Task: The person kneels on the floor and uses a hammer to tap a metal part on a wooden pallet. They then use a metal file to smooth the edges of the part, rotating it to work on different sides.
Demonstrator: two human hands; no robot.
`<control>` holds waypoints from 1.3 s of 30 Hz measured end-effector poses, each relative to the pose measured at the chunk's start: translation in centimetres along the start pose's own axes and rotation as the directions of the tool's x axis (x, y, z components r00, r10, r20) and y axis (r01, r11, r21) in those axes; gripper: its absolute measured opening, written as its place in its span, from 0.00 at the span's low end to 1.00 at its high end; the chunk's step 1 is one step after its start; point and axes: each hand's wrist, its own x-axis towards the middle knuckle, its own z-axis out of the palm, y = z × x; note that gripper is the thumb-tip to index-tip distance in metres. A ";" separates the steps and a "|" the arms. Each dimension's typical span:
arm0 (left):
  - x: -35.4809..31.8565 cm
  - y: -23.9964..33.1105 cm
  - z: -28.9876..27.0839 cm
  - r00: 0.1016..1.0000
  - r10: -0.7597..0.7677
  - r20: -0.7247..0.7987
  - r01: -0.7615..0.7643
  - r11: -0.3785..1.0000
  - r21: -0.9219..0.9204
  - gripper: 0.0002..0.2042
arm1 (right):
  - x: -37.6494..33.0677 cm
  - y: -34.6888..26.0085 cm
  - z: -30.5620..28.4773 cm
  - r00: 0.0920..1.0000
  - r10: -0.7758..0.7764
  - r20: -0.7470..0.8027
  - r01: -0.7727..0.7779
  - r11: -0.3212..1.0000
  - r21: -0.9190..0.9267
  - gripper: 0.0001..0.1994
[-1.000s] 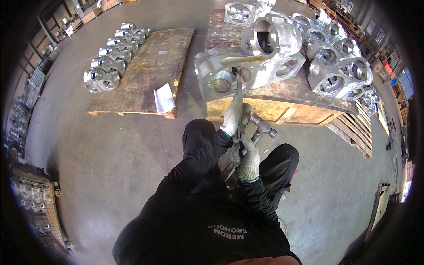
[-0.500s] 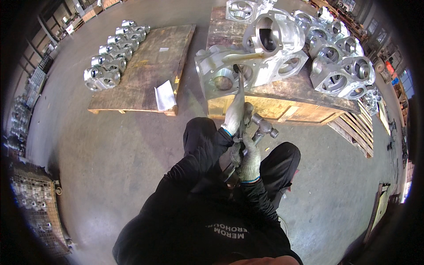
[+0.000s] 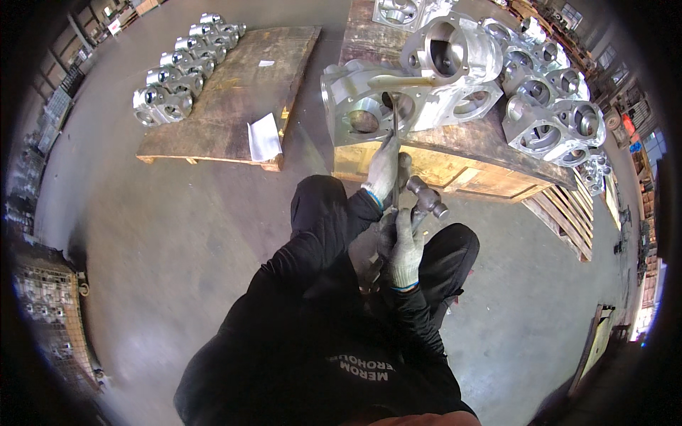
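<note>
A big silver metal part (image 3: 426, 106) sits at 1 o'clock, near the front edge of a wooden surface (image 3: 366, 42), and a long thin rod (image 3: 396, 122) points up from 6 o'clock to one of its round openings (image 3: 403, 104); whether the tip touches the metal cannot be told. The rod could slide off the opening's rim if its angle shifted, or a stray knock from the hammer (image 3: 428, 199) could catch the left fingers, since its head lies so near them. The left hand (image 3: 383, 167) has its grip curled snugly round the rod; the right hand (image 3: 407, 252), below it toward 5 o'clock, looks closed on the hammer's handle, though part of that is hidden. More silver parts (image 3: 550, 124) crowd the surface at 2 o'clock, and between 10 and 11 a low pallet (image 3: 234, 106) carries a white sheet (image 3: 264, 138).
</note>
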 end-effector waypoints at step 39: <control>-0.8 2.7 1.3 0.999 -0.044 0.003 0.045 0.995 -0.093 0.13 | -2.3 -3.6 -4.2 0.219 -0.705 0.675 0.905 -0.111 -0.410 0.15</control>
